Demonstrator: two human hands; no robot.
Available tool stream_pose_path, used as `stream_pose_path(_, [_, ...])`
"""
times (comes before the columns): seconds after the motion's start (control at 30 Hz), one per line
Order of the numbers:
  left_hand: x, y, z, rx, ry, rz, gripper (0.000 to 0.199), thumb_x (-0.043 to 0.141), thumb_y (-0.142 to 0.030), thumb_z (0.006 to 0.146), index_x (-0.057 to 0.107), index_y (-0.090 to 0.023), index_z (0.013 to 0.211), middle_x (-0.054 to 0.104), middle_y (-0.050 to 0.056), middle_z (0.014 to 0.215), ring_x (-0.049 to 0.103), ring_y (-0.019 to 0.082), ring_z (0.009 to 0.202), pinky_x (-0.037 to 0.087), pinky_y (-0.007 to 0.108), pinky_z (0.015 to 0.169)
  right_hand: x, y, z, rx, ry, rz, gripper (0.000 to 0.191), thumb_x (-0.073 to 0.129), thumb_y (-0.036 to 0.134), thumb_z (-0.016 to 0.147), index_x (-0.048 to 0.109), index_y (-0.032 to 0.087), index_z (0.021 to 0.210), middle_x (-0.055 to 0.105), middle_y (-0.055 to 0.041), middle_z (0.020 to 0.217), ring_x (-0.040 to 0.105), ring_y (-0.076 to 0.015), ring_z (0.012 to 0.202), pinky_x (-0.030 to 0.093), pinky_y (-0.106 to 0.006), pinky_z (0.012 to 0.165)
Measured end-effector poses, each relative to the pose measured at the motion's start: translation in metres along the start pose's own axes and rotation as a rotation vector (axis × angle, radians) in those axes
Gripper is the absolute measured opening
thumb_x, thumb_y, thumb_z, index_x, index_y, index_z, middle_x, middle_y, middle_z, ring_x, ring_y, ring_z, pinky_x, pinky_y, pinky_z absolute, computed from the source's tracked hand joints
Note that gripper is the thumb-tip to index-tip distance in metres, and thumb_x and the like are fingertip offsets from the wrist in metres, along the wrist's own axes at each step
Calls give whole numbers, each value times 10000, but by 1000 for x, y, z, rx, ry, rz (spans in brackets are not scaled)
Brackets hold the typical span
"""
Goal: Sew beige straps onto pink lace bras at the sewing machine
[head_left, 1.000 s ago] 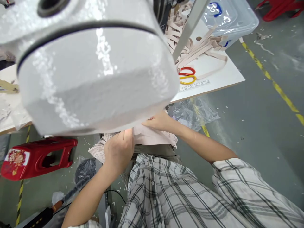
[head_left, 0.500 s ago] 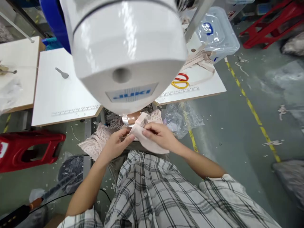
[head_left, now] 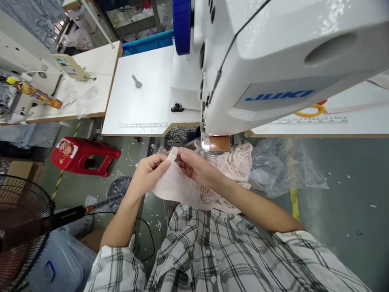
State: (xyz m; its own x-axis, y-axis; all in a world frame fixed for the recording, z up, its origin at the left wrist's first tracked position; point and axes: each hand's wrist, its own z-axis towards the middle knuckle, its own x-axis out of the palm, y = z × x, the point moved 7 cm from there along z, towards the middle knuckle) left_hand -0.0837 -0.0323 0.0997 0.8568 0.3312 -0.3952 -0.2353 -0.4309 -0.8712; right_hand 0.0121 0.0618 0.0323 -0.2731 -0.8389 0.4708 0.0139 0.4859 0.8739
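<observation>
The grip of both hands (head_left: 148,175) (head_left: 197,167) pinches the pale pink garment (head_left: 179,184) near its top edge.

Pale pink lace-trimmed garment (head_left: 182,190), loosely draped, its small pale tab (head_left: 173,153) sticking up.

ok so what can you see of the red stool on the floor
The red stool looks like glossy moulded plastic. Its seat, facing left, bears a floral print in orange and red on white; its legs point right, with an opening between them. It appears tipped on its side on the floor, below the left-hand tables. No hand touches it.
</observation>
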Motion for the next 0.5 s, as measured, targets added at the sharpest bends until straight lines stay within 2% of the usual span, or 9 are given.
stream_pose_path(0.07, [11,10,12,35,46,120,286,578,-429,928,727,-186,952,723,53,872,631,189,774,491,285,683,-18,-16,4,95,-114,221,323,679,516,868,620,199,892,584,17,769,566,-95,681,517,-213,658])
stream_pose_path(0.1, [15,15,18,67,6,203,270,580,-410,919,715,-185,980,717,65,916,632,203,831,494,302,728,-29,-23,2,112,-197,290,320,751,481,811,602,199,842,561,35,733,556,-87,663,515,-210,668])
stream_pose_path(0.17, [22,26,29,107,-173,308,248,598,-373,889,683,-174,1011,688,89,996,613,228,940,487,332,809,-55,-30,-7,43,-392,239,328,796,451,761,591,200,814,578,35,733,585,-104,698,530,-241,730])
stream_pose_path(0.2, [27,33,33,97,-238,291,240,613,-371,872,671,-169,988,676,94,999,602,234,957,483,341,824,-65,-31,-14,-10,-473,140,316,774,462,779,605,199,827,614,17,765,614,-128,745,537,-274,768])
stream_pose_path(0.23, [37,42,37,71,-251,232,238,622,-386,865,665,-167,948,672,92,970,601,233,939,485,342,814,-74,-31,-22,-62,-536,9,300,736,474,812,623,197,846,650,-6,800,637,-156,787,540,-308,796])
stream_pose_path(0.3, [66,57,45,5,-134,54,297,594,-458,888,663,-171,856,682,71,862,612,209,832,499,322,748,-82,-31,-34,-153,-586,-301,264,652,460,883,665,197,899,702,-48,874,664,-203,857,538,-361,831])
stream_pose_path(0.37, [94,63,51,-18,-14,-72,392,552,-534,905,680,-168,851,699,58,803,625,185,753,513,297,693,-83,-32,-45,-248,-593,-582,245,605,426,916,698,205,964,719,-82,978,668,-239,950,533,-400,866])
stream_pose_path(0.43, [109,63,54,-15,-3,-136,449,515,-570,914,692,-157,910,718,62,829,645,179,762,528,286,697,-85,-33,-56,-340,-618,-784,249,595,420,918,716,219,1002,704,-104,1066,646,-266,1048,526,-437,912])
stream_pose_path(0.5, [113,59,55,-9,-30,-176,452,511,-567,918,688,-154,967,722,61,869,648,177,793,526,282,718,-86,-32,-66,-398,-614,-909,255,601,438,911,727,229,985,687,-115,1094,631,-277,1084,527,-460,932])
